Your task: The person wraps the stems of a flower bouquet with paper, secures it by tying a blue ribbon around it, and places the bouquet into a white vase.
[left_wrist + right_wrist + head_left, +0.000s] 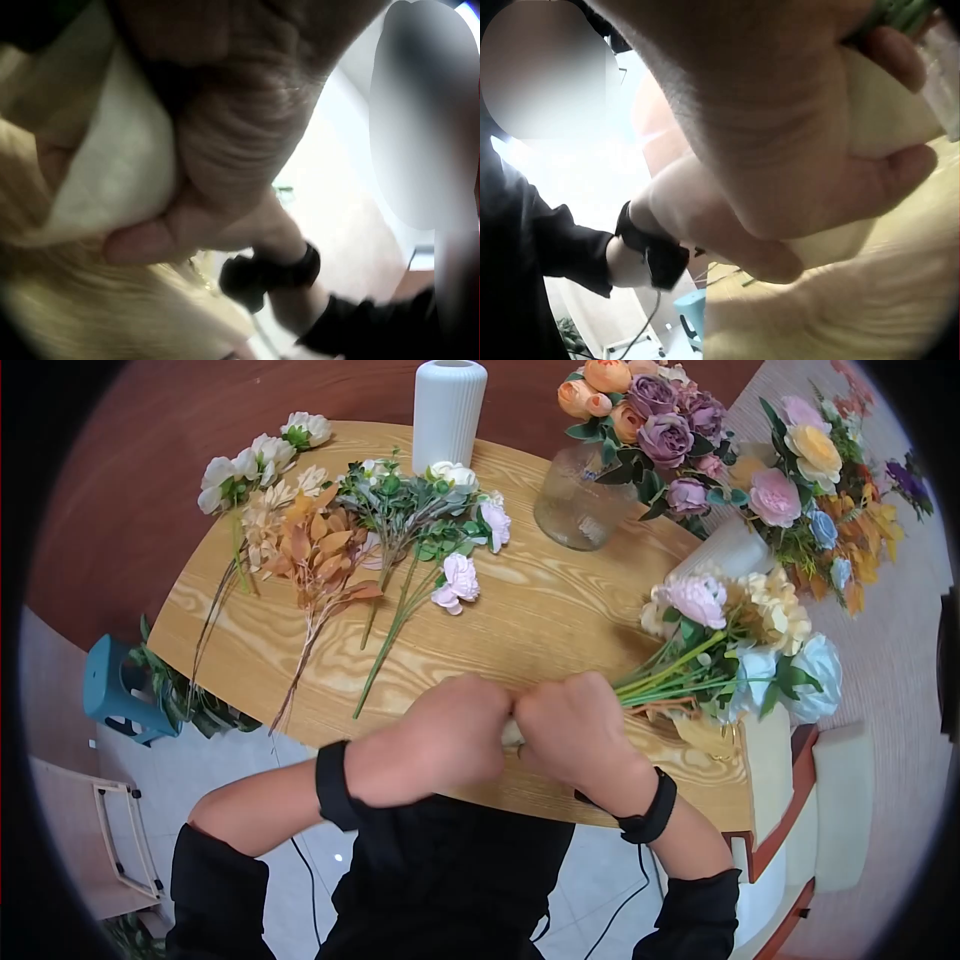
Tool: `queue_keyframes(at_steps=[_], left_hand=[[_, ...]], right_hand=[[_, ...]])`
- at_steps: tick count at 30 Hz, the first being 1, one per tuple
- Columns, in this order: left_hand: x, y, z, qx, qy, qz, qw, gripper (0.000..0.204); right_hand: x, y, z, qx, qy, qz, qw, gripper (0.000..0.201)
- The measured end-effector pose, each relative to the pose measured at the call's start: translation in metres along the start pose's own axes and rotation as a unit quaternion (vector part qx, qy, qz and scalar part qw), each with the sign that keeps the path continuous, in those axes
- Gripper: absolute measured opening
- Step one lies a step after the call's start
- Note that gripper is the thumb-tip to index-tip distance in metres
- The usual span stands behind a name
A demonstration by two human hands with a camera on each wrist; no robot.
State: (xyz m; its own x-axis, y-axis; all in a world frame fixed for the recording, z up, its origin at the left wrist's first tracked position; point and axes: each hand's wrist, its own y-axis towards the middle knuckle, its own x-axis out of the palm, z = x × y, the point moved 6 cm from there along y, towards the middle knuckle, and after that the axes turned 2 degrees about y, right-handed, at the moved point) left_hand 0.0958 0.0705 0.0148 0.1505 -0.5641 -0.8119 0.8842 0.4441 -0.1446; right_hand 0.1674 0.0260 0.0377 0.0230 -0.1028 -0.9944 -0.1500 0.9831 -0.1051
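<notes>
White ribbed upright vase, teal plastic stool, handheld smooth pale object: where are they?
White ribbed upright vase (450,418), head view: ribbed side.
Teal plastic stool (110,682), head view: side.
Handheld smooth pale object (889,116), right wrist view: exposed surface.

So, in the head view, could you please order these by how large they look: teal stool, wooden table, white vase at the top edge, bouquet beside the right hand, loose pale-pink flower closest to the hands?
1. Wooden table
2. Bouquet
3. White vase and teal stool: too alike to rank
4. Pale-pink flower
</notes>
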Motion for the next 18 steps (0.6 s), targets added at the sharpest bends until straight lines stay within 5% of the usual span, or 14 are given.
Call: queue_keyframes(at_steps=[7, 10, 12, 14, 18], left_hand=[[-0.008, -0.011, 0.01, -0.016, 0.114, 0.047, 0.992, 0.011], [-0.005, -0.006, -0.005, 0.008, 0.022, -0.002, 1.0, 0.013], [-0.002, -0.007, -0.009, -0.014, -0.121, -0.137, 0.983, 0.02], [0.001, -0.004, -0.019, -0.036, -0.132, -0.167, 0.976, 0.021], [-0.008, -0.004, -0.019, -0.063, -0.114, -0.187, 0.974, 0.022]], right_hand=[[-0.018, -0.002, -0.003, -0.016, 0.024, -0.032, 0.999, 0.01], [-0.019, -0.002, -0.008, -0.023, 0.027, -0.018, 0.999, 0.009], [-0.018, -0.002, -0.007, -0.02, 0.04, 0.001, 0.999, 0.009], [-0.024, 0.0, -0.005, -0.035, 0.037, 0.073, 0.996, 0.007], [-0.011, 0.008, 0.0, -0.05, -0.004, 0.071, 0.996, 0.012]])
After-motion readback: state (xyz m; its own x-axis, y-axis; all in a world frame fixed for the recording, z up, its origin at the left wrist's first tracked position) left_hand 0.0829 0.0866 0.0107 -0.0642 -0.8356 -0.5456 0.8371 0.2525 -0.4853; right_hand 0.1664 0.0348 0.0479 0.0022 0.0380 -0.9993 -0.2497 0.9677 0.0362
